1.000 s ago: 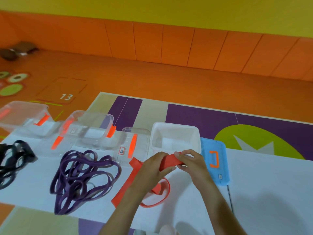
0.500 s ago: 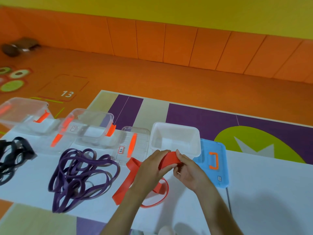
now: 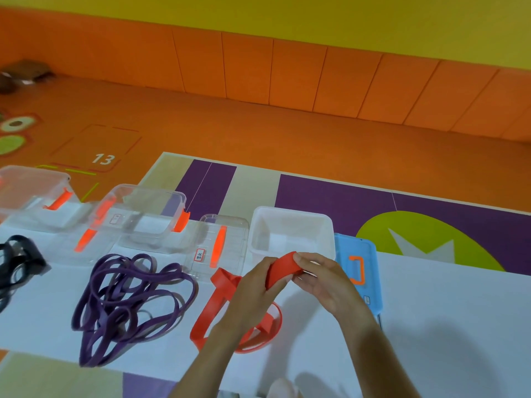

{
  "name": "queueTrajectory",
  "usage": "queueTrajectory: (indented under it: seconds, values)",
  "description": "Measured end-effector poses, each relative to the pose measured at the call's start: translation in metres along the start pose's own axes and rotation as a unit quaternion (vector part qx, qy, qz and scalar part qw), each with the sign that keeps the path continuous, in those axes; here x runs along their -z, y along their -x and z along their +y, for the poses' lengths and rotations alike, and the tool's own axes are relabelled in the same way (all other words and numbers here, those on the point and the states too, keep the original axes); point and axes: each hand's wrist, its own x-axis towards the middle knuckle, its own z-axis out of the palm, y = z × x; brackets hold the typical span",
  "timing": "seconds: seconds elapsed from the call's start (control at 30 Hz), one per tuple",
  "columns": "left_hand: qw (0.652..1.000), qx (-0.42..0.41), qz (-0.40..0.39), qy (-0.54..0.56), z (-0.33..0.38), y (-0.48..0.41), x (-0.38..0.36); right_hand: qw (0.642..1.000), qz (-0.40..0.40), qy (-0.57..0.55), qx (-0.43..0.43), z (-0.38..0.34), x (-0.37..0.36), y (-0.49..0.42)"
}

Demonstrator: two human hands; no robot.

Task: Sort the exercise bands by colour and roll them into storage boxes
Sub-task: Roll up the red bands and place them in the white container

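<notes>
The left hand (image 3: 253, 285) and right hand (image 3: 324, 280) each have a grip on one end of a red band (image 3: 280, 267) just before the white box (image 3: 290, 231), while purple bands (image 3: 126, 300) and black bands (image 3: 17, 259) lie loose on the counter (image 3: 431, 326), with no band boxed yet.

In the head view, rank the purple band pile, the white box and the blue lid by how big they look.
1. Purple band pile: by far the widest spread.
2. White box: looks somewhat larger than the lid, though its near edge is partly hidden and it sits farther away.
3. Blue lid: smallest.
</notes>
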Motion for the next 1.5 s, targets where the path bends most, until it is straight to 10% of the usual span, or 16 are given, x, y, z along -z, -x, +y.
queueTrajectory:
  seconds: [0.3, 0.63, 0.87, 1.5]
  values:
    - [0.991, -0.008, 0.038, 0.131, 0.031, -0.007, 0.001, 0.960, -0.065, -0.252, -0.099, 0.006, -0.023, 0.014]
    - [0.957, 0.041, 0.118, 0.261, 0.034, 0.001, -0.001, 0.970, -0.057, -0.214, -0.098, 0.008, -0.024, 0.019]
    - [0.979, 0.045, 0.035, 0.197, 0.036, 0.002, 0.018, 0.998, 0.033, -0.053, 0.024, -0.003, -0.013, 0.021]
    - [0.963, 0.047, 0.107, 0.245, 0.036, -0.011, 0.001, 0.985, 0.019, -0.165, -0.039, 0.008, -0.037, 0.020]
